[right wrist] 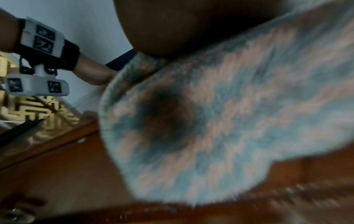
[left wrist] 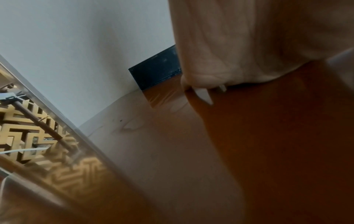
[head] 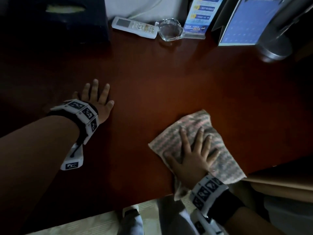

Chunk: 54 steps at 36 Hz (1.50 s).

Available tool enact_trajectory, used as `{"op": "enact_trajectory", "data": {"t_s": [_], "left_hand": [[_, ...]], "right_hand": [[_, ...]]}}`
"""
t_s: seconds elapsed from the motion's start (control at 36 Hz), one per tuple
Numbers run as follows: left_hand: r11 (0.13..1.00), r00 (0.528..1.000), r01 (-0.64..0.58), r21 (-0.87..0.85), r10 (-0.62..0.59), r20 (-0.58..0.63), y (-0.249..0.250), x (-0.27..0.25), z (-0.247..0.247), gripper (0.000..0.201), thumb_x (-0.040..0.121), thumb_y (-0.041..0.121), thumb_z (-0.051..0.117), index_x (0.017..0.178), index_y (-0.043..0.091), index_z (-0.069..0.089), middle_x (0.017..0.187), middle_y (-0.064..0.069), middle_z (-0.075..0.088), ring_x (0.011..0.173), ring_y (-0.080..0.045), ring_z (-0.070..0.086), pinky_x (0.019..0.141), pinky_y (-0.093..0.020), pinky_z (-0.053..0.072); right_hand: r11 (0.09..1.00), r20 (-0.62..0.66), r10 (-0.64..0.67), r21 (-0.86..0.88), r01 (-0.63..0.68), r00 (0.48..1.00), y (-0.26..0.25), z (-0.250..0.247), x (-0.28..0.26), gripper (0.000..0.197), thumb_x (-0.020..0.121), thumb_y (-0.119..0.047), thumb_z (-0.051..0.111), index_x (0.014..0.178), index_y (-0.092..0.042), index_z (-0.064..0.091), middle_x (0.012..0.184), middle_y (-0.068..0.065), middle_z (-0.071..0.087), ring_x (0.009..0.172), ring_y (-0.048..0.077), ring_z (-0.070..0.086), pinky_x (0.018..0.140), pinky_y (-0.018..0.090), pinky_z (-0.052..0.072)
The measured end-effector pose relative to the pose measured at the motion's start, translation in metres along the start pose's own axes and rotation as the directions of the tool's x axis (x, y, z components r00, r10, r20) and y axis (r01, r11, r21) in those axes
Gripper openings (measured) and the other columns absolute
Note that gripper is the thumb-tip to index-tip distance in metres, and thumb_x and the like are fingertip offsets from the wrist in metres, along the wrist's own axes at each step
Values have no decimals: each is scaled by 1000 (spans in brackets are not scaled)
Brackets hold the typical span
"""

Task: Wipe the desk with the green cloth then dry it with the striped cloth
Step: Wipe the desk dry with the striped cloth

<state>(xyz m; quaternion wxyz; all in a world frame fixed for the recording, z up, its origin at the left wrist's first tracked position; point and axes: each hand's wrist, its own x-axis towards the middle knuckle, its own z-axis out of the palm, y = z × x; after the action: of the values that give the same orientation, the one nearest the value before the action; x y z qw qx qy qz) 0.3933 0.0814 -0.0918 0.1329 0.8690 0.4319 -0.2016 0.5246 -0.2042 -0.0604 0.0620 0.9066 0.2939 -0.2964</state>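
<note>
Right grip [head: 194,155]: fingers spread wide, pressed flat on the striped cloth [head: 225,160], which lies beneath it at the near edge of the desk [head: 152,78]. Left grip [head: 97,100]: flat on bare desk, holding nothing.

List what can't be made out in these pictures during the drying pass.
- Green cloth: in no view.
- Desk under the striped cloth: hidden by cloth and right hand, head view.
- Left hand palm contact: left wrist view too close.
- Remote buttons: too small, head view.
- Cloth weave: blurred, right wrist view.
</note>
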Motion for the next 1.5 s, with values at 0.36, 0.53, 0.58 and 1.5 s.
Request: {"op": "enact_trajectory", "data": {"t_s": [0.36, 0.53, 0.58, 1.5], "left_hand": [[984, 974, 178, 30, -181, 139, 18, -7, -19, 57, 98, 51, 8, 144, 37, -22, 153, 4, -31, 143, -20, -20, 116, -46, -2], [982, 975, 181, 55, -187, 121, 18, -8, -17, 58, 97, 52, 7, 144, 37, -22, 153, 3, -31, 143, -19, -20, 116, -45, -1], [984, 982, 177, 30, -179, 61, 17, -10, -13, 58, 95, 55, 4, 145, 36, -20, 155, 3, -26, 145, -20, -15, 116, -46, 1], [976, 974, 208, 68, -213, 79, 22, -12, -19, 57, 97, 53, 7, 145, 39, -19, 155, 4, -27, 144, -19, -16, 116, -44, 0]], "right_hand": [[971, -55, -240, -7, 240, 969, -57, -78, 126, 93, 60, -93, 36, 136, -63, -9, 149, -5, -38, 136, 32, -35, 102, 67, -18], [969, -88, -245, -36, 242, 966, -70, -120, 187, 93, 62, -91, 37, 139, -60, -5, 153, -5, -30, 139, 35, -27, 104, 67, -14], [965, -99, -262, -42, 259, 960, -71, -134, 216, 94, 63, -90, 37, 140, -57, -5, 154, -3, -27, 139, 38, -25, 108, 65, -10], [941, -81, -168, -309, 136, 982, 58, -171, 259, 81, 68, -90, 23, 137, -62, -9, 154, -6, -28, 141, 35, -23, 113, 54, -10]]}}
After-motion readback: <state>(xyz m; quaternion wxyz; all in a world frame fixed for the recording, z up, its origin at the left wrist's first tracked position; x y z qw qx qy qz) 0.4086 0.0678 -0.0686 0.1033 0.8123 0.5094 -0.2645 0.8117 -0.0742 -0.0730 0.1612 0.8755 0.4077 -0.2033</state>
